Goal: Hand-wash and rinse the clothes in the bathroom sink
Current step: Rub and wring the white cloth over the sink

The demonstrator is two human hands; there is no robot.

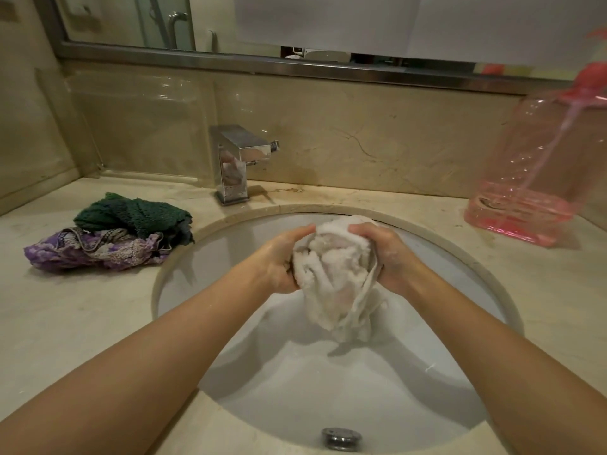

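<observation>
While held above the sink (210, 326), white cloth (335, 277) is clamped by left hand (282, 261) and right hand (384, 257); faucet (235, 162) far, clothes pile (105, 234) left.

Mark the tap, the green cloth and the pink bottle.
tap (231, 165): head view, on its chrome upright body.
green cloth (131, 213): head view, middle of the knit bundle on the counter.
pink bottle (538, 159): head view, on its clear side wall.

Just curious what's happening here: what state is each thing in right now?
White cloth: bunched, gripped by both hands over the sink.
Left hand: gripping.
Right hand: gripping.
Tap: no water running.
Sink: no pooled water visible.
Clothes pile: crumpled on counter.
Pink bottle: nearly empty.
</observation>
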